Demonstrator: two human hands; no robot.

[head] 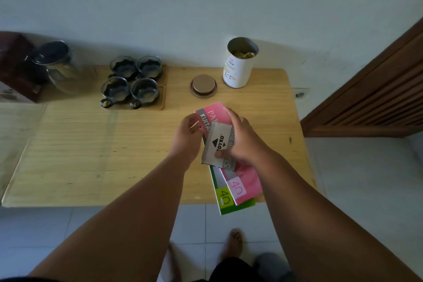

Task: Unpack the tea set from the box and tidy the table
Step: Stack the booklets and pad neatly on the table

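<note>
While the wooden surface [91, 144] fills the middle of the frame, both hands meet just right of its centre over a small stack of paper goods. The right hand [242, 142] grips a small grey carton [217, 144] printed with a black logo, its thumb pressed on the carton's top face and its fingers curled over the far side. The left hand [187, 135] has its fingers curled at the left edge of a pink booklet [242, 183] that lies under the carton. Below the pink one, a green booklet [229, 201] juts past the near edge of the surface; whether the stack rests on the wood or is lifted cannot be told. The tea set stands at the upper left: a glass teapot [64, 68] with a dark lid, and to its right four glass cups [135, 82] grouped on a wooden tray [163, 89]. A dark red box [13, 64] sits behind the teapot at the frame's left edge. Toward the upper right an open white tin [240, 64] stands near the wall, its round lid [203, 86] lying just left of it. A bare foot [233, 242] shows on the tiled floor [366, 178] below.
</note>
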